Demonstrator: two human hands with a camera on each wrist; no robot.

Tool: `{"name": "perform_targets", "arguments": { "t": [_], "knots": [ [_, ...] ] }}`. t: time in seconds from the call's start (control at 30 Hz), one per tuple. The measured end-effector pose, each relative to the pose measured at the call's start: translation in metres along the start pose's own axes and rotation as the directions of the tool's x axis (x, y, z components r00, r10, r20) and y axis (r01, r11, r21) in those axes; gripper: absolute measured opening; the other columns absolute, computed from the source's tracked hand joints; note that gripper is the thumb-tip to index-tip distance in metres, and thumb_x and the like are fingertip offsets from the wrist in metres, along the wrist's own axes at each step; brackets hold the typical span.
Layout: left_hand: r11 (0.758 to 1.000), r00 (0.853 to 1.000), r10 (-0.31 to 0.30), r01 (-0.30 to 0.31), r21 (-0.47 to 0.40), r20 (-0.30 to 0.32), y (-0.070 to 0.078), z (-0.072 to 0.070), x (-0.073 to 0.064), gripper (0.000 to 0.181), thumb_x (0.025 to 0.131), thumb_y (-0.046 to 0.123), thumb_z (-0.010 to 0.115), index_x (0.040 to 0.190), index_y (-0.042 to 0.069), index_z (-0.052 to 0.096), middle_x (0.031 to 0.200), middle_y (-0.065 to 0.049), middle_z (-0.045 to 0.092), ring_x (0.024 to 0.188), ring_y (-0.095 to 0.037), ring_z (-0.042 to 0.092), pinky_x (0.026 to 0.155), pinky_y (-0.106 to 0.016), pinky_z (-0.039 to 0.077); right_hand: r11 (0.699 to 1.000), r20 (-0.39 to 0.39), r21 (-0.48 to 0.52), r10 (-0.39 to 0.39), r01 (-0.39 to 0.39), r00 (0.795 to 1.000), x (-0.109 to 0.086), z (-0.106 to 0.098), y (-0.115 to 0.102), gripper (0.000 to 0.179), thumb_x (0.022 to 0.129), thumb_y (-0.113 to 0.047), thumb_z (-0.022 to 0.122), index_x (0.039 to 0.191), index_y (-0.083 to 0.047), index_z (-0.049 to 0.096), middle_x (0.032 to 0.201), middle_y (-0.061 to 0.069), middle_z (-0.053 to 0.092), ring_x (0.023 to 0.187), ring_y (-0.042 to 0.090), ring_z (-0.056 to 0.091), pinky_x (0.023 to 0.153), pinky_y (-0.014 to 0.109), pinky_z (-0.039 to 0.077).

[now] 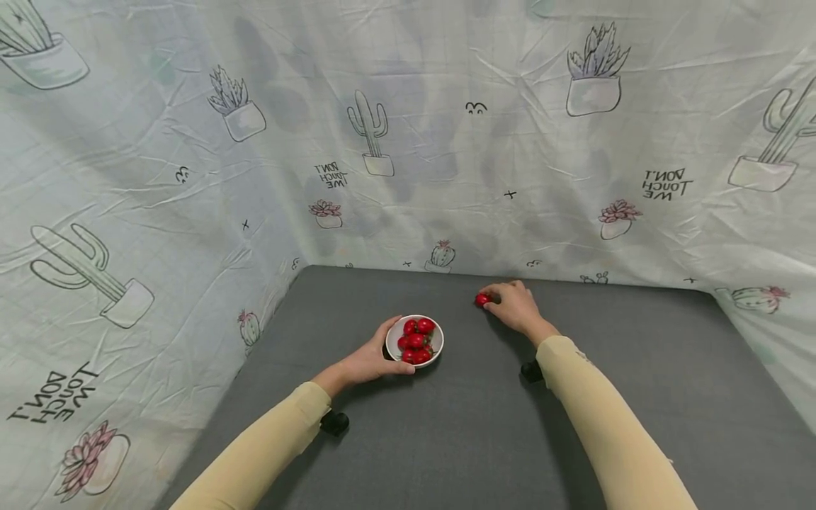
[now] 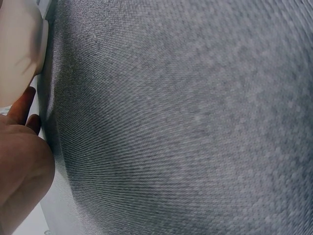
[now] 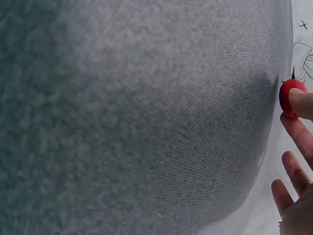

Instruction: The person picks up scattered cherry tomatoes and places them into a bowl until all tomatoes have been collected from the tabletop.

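Observation:
In the head view a white bowl (image 1: 391, 345) with several red cherry tomatoes (image 1: 416, 341) inside stands on the grey table. My left hand (image 1: 371, 360) grips it from the left, thumb along the near side and fingers round the far side. The left wrist view shows the pale side of the bowl (image 2: 18, 49) with fingertips beneath its curve. To the right and farther back, my right hand (image 1: 513, 306) pinches a single cherry tomato (image 1: 482, 299) between thumb and finger. Its green stalk end shows in the right wrist view, where the other fingers spread away from the tomato (image 3: 285, 100).
A dark grey cloth covers the table (image 1: 459, 439). White fabric (image 1: 421, 205) printed with potted cacti hangs behind the table and along its left side. A black wrist device (image 1: 334, 423) sits under the left cuff, another black device (image 1: 531, 372) under the right.

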State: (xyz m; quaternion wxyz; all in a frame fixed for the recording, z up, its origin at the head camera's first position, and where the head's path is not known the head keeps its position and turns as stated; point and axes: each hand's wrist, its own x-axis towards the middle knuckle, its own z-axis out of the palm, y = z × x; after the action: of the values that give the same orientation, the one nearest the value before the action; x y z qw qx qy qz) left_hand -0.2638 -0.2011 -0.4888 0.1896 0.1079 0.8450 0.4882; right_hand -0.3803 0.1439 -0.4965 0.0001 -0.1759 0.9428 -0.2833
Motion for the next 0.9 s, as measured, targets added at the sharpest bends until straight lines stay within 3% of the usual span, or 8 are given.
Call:
{"name": "perform_targets", "arguments": {
  "t": [0.37, 0.6, 0.9],
  "knots": [
    [1.0, 1.0, 0.017, -0.017, -0.001, -0.004, -0.002, 0.0, 0.0, 0.114, 0.08, 0.042, 0.089, 0.165, 0.026, 0.014, 0.167, -0.008, 0.019, 0.151, -0.028, 0.023, 0.117, -0.058, 0.024, 0.997, -0.023, 0.073, -0.03, 0.032, 0.999, -0.005, -0.005, -0.006, 0.035, 0.1, -0.022, 0.07, 0.134, -0.015, 0.07, 0.122, 0.01, 0.07, 0.132, 0.04, 0.04, 0.109, 0.061, 0.028],
    [0.999, 0.999, 0.033, -0.033, 0.011, -0.014, -0.002, 0.002, 0.001, 0.119, 0.079, 0.042, 0.09, 0.166, 0.022, 0.011, 0.167, -0.008, 0.019, 0.151, -0.028, 0.023, 0.117, -0.057, 0.023, 0.988, -0.042, 0.14, -0.062, 0.067, 0.997, -0.009, -0.012, -0.012, 0.034, 0.099, -0.023, 0.071, 0.133, -0.015, 0.07, 0.122, 0.009, 0.071, 0.122, 0.032, 0.045, 0.1, 0.055, 0.037],
    [0.999, 0.999, 0.045, -0.045, 0.017, -0.018, -0.004, 0.002, 0.002, 0.121, 0.078, 0.041, 0.09, 0.166, 0.021, 0.009, 0.167, -0.007, 0.018, 0.151, -0.026, 0.023, 0.118, -0.055, 0.022, 0.965, -0.008, 0.249, -0.083, 0.082, 0.997, -0.015, -0.022, -0.023, 0.033, 0.1, -0.025, 0.07, 0.133, -0.017, 0.069, 0.125, 0.005, 0.068, 0.129, 0.03, 0.041, 0.105, 0.057, 0.034]
  ]
}}
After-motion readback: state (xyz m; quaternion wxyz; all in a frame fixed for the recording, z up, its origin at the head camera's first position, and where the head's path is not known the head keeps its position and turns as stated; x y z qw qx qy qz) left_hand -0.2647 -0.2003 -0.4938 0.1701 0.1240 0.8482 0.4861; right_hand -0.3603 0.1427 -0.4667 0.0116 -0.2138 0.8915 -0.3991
